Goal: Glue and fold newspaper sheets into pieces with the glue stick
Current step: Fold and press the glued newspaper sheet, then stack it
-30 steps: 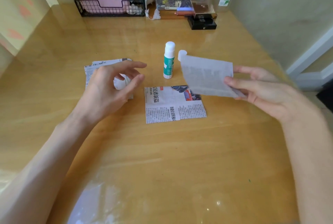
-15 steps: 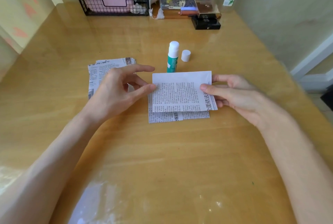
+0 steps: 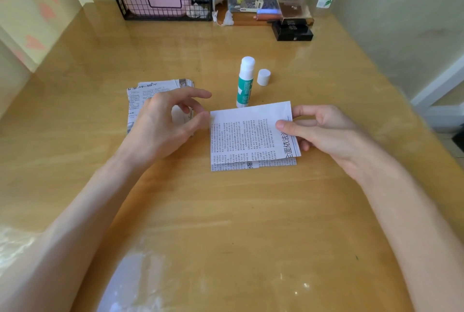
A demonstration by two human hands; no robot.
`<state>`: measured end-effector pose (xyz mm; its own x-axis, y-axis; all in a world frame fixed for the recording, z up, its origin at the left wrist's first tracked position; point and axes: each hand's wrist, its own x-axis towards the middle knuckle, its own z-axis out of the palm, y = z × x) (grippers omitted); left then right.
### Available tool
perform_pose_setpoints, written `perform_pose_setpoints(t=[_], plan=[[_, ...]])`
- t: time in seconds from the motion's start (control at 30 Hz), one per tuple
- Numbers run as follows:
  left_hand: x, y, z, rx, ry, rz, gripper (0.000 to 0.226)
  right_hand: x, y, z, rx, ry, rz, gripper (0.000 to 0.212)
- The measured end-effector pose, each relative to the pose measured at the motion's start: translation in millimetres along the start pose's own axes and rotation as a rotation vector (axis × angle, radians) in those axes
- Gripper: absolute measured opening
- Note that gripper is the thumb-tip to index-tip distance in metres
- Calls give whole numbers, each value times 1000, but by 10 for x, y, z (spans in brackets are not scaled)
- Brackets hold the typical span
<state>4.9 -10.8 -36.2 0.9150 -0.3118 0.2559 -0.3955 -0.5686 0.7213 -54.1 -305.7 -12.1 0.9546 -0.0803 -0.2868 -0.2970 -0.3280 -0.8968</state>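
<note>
Two hands, two loose newspaper pieces, one stack, one glue stick, one cap; all placed from the glue stick.

- Glue stick (image 3: 244,85): upright on the table (image 3: 226,223), uncapped. Cap (image 3: 263,77) just to its right.
- Newspaper sheet (image 3: 251,133): just in front of the glue stick, long axis left to right, overlapping a lower piece (image 3: 251,165) whose near edge shows beneath it.
- Right hand (image 3: 326,133): front-right of the glue stick, thumb on top and fingers under the sheet's right edge, pinching it.
- Left hand (image 3: 163,125): front-left of the glue stick, over the stack (image 3: 150,90), fingers loosely curved and holding nothing. Its thumb tip is at the sheet's left edge; contact cannot be told.
- Judgement: the free left edge lies nearest the left hand, so squaring the sheet over the lower piece falls to that hand.
</note>
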Motion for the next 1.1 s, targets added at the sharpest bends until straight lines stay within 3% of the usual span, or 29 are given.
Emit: perform_pose_setpoints(t=[0.57, 1.1], plan=[[-8, -15, -35, 107, -51, 68, 31, -40, -53, 59, -93, 13, -4, 19], [-7, -32, -107, 92, -8, 37, 30, -40, -31, 40, -7, 46, -19, 30]])
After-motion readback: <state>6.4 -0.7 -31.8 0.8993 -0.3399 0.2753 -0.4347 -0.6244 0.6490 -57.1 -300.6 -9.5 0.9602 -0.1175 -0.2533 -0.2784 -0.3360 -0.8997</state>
